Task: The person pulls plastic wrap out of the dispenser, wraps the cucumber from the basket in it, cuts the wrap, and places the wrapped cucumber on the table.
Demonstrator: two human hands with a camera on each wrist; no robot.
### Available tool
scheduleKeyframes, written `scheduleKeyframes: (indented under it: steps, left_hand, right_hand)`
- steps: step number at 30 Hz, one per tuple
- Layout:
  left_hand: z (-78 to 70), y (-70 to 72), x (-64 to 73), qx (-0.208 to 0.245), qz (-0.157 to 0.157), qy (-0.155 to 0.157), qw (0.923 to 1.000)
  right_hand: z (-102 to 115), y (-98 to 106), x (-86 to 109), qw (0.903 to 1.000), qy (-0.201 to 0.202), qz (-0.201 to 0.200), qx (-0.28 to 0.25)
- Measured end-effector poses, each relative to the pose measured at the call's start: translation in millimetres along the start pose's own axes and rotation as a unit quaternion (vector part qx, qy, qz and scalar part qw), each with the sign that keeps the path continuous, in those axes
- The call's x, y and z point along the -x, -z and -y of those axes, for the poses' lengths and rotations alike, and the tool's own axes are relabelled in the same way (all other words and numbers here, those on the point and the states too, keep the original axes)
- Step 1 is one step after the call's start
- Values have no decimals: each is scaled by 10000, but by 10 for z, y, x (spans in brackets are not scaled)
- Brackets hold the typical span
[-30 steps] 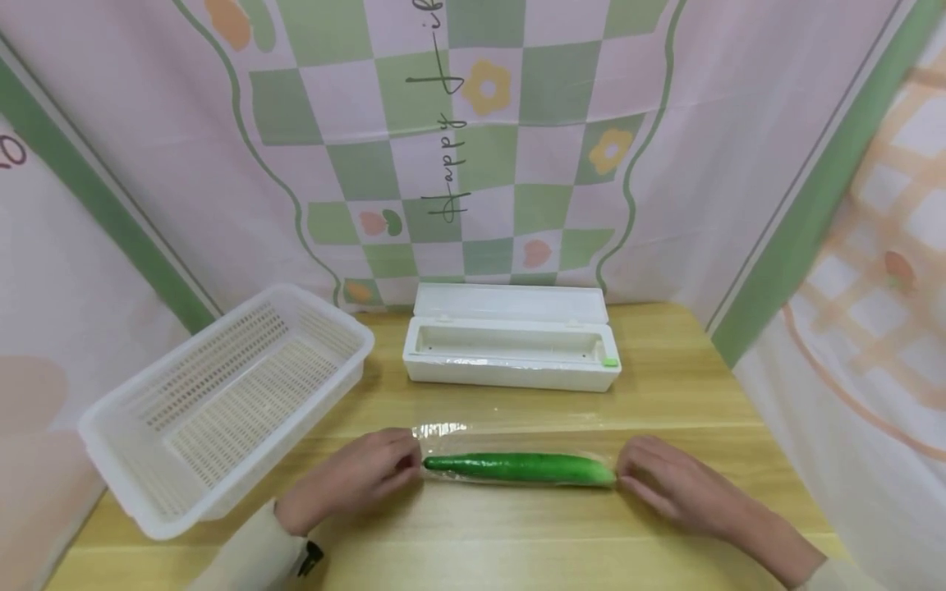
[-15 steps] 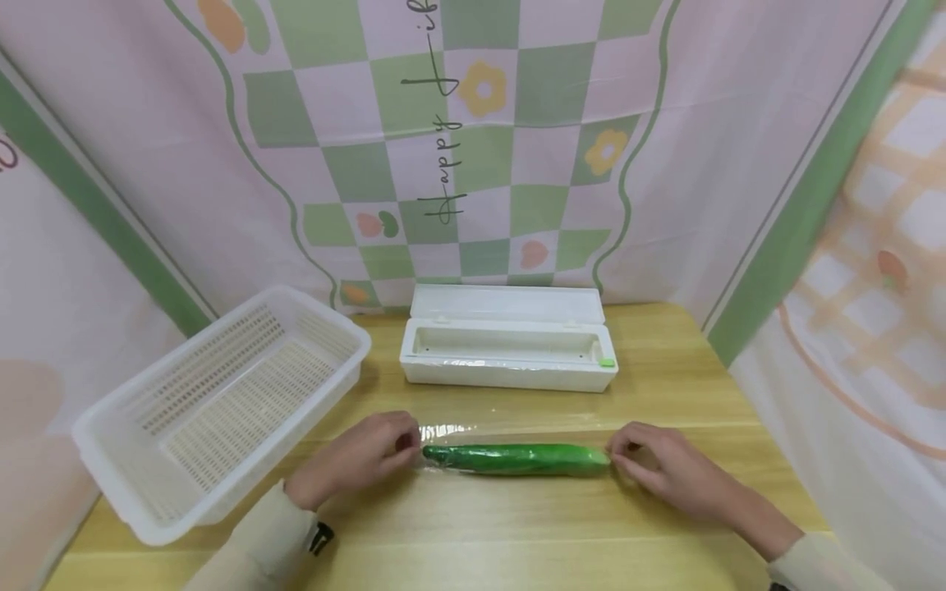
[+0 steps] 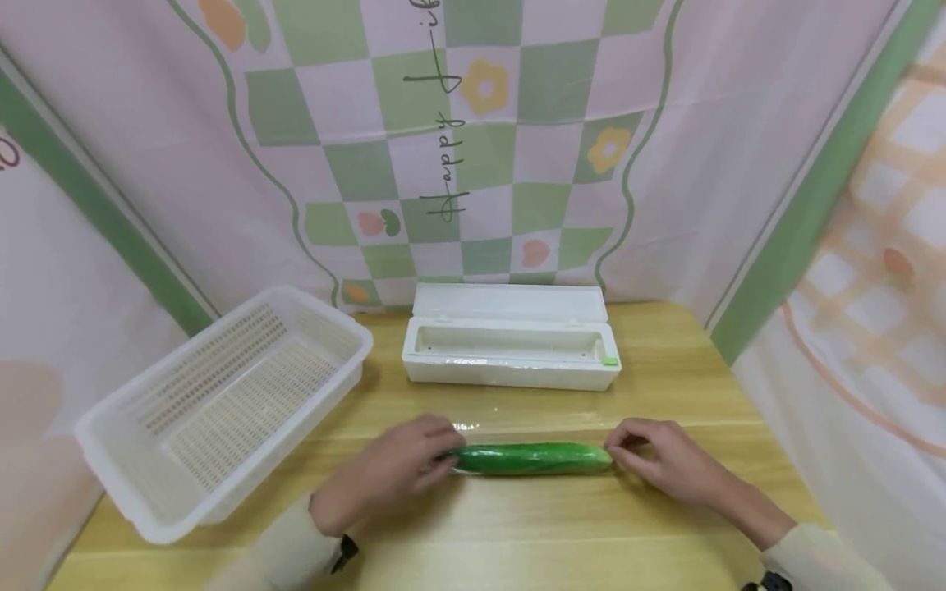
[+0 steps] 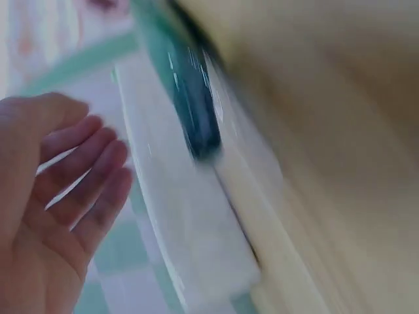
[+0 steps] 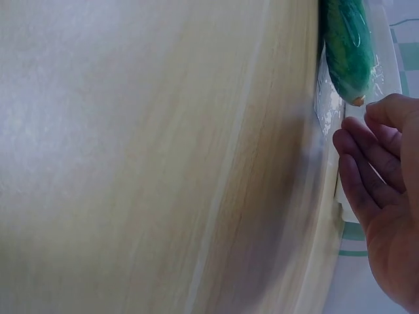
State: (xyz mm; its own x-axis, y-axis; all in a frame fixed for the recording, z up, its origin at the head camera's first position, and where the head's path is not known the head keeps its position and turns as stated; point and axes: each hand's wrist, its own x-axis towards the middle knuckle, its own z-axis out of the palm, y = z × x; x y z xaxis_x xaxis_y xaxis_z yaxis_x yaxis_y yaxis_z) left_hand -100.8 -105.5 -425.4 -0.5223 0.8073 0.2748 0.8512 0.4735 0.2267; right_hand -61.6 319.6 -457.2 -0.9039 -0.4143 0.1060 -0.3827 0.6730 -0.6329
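A green cucumber lies crosswise on the table, under or wrapped in clear cling film that stretches back toward a long white cling film box. My left hand is at the cucumber's left end, blurred; in the left wrist view this hand has its fingers loosely bent, with nothing seen between them. At the other end, my right hand pinches the film's edge between thumb and forefinger beside the cucumber's tip. The right wrist view shows those fingers close to the cucumber's stubby tip.
A white slotted basket stands at an angle on the left of the wooden table. The film box's lid is raised against the patterned curtain; a green tab sits at its right front.
Over the second the cucumber has shifted slightly back and appears turned. My left hand has let go of the film at the left and moved right over the cucumber's end; the right hand keeps its pinch.
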Motion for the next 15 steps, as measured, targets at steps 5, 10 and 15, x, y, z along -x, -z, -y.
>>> scheduleKeyframes:
  steps: [5,10,15]
  left_hand:
    - [-179,-207,-57,-792,10,-664,9946]
    - [-187,-347,-87,-810,-10,-450,9957]
    - [-171,-393,-98,-603,126,-175,9979]
  right_hand:
    - [-10,-11,-9,10000,-5,-28,-8]
    - [-15,-6,-2,10000,0,-82,15]
    - [-20,-19,2,9989,60,-405,210]
